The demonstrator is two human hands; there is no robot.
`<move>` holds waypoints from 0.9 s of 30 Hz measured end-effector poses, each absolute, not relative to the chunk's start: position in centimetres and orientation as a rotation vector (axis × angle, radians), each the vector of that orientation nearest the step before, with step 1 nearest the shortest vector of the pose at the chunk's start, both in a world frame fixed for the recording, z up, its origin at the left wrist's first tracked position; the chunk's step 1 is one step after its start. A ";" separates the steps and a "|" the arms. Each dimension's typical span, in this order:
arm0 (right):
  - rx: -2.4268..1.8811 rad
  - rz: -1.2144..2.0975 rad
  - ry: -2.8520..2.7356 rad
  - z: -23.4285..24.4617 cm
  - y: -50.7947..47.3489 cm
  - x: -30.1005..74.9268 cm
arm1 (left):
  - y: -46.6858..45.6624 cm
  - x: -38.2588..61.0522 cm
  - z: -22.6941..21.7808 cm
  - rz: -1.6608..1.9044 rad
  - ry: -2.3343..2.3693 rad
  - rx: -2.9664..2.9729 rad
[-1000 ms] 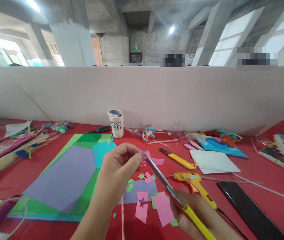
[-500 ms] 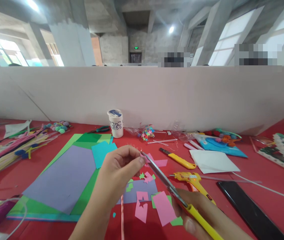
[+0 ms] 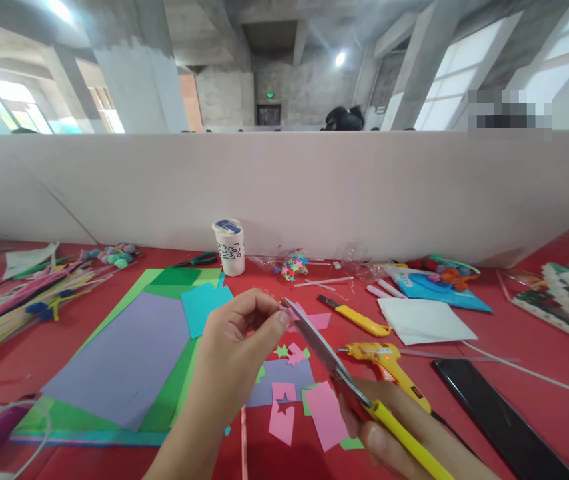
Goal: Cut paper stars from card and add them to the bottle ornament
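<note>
My right hand point(image 3: 371, 407) is wrapped round a pair of scissors point(image 3: 324, 347) with yellow handles and metal blades pointing up and to the left. My left hand point(image 3: 244, 333) is closed in a pinch, its fingertips right by the scissor tips; what lies between thumb and finger is too small to make out. Below the hands are pink paper scraps point(image 3: 282, 427) with a star-shaped cut-out, a plain pink piece point(image 3: 327, 417), a small green star point(image 3: 281, 350) and a piece of purple paper point(image 3: 284, 381).
Left lie purple sheets point(image 3: 124, 360) on green ones, and pipe cleaners point(image 3: 29, 313). A white cup point(image 3: 229, 248) stands before the partition point(image 3: 284, 190). On the right are a yellow utility knife point(image 3: 359, 319), a glue gun point(image 3: 387, 360), white paper point(image 3: 424, 320) and a black phone point(image 3: 494, 413).
The scissor blades have parted slightly near my left fingertips. My left hand keeps its pinch and has hardly moved. The whole view has shifted a little.
</note>
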State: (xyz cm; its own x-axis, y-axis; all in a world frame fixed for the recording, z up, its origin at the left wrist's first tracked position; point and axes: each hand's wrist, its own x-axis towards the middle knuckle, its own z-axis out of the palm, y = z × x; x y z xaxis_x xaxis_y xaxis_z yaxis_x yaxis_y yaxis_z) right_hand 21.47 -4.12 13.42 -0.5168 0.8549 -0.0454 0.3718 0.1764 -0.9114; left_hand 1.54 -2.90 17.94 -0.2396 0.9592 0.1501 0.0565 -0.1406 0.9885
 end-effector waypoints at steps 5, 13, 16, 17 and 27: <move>-1.072 1.445 -1.947 13.3 -3.7 21.3 | -2.8 1.9 17.6 1.513 1.283 1.224; -1.080 1.374 -2.081 12.4 -2.1 22.0 | -3.0 2.4 17.8 1.577 1.301 1.199; -1.113 1.325 -2.133 11.3 -1.8 22.4 | -2.9 2.1 17.9 1.518 1.328 1.220; -1.122 1.322 -2.136 11.0 -1.8 22.5 | -2.9 2.0 18.0 1.489 1.350 1.218; -1.140 1.319 -2.091 11.9 -2.6 21.6 | -2.3 0.7 17.4 1.349 1.387 1.274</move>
State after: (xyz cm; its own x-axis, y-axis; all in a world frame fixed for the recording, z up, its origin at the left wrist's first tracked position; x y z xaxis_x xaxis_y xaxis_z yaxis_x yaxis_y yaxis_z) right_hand 21.56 -2.62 11.93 -0.5776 0.8128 -0.0758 0.4183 0.2150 -0.8825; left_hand 0.67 -2.30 17.36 -0.1709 0.9804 0.0978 0.1251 -0.0769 0.9892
